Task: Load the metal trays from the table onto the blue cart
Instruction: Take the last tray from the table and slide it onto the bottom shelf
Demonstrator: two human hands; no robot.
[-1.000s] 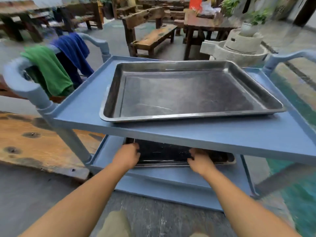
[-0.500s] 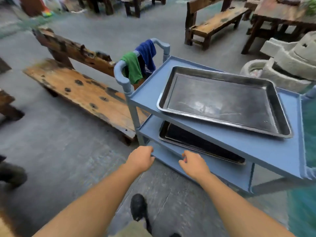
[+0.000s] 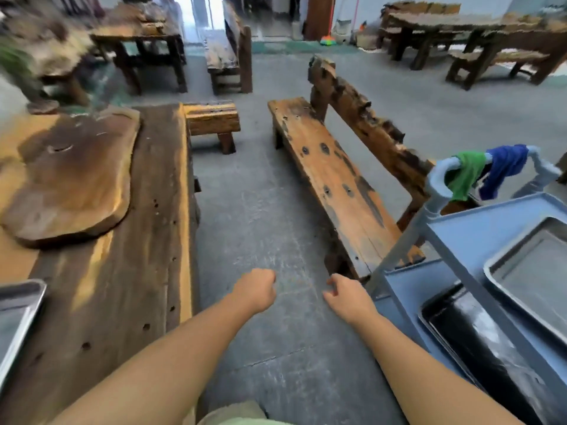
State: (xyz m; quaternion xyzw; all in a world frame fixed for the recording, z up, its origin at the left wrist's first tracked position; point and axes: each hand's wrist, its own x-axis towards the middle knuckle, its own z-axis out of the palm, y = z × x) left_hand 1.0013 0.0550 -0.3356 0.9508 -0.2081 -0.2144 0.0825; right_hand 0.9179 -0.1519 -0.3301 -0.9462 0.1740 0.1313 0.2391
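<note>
Hands empty above the grey floor (image 3: pixel 267 210), between the wooden counter (image 3: pixel 122 256) and the blue cart (image 3: pixel 478 228). Left hand (image 3: pixel 256 289) curled into a loose fist, fingers together, gripping nothing. Right hand (image 3: pixel 346 297) just beside the cart's lower shelf (image 3: pixel 405 289), fingers half bent and slightly apart, clasping nothing. Upper metal tray (image 3: pixel 530 271) flat on the cart's top shelf; dark lower tray (image 3: pixel 478 342) on the shelf beneath it. Third metal tray (image 3: pixel 15 314) on the counter, well apart from the cart. Green cloth (image 3: pixel 464 174) and blue cloth (image 3: pixel 503 168) draped over the cart handle (image 3: pixel 437 179). Wooden bench (image 3: pixel 331 176) just beyond the cart.
</note>
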